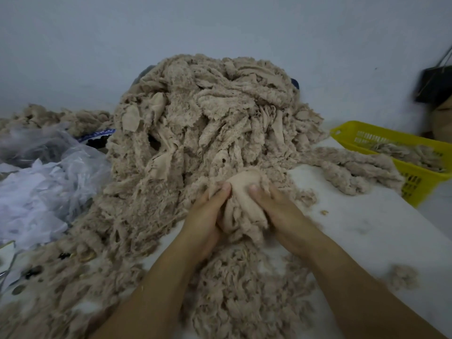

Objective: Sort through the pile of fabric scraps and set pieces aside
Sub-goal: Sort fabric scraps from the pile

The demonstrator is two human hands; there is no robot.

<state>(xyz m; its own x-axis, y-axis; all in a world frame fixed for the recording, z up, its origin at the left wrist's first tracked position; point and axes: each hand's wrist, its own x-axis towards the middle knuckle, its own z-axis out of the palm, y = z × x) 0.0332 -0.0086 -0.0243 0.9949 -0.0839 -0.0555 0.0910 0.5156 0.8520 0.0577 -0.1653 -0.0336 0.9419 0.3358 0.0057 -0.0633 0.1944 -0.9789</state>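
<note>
Left hand (208,216) and right hand (276,209) squeeze one beige scrap (242,204), pulling it from the big pile (203,123).

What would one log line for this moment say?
step: sorting scraps | left hand: grips beige scrap | right hand: grips same scrap | pile: behind hands | yellow basket: holds some scraps

Left hand (208,216) and right hand (276,206) are seen bare; left forearm (156,277) and right forearm (342,265) are bare to the frame edge; thumbnails (226,187) are cut short.
</note>
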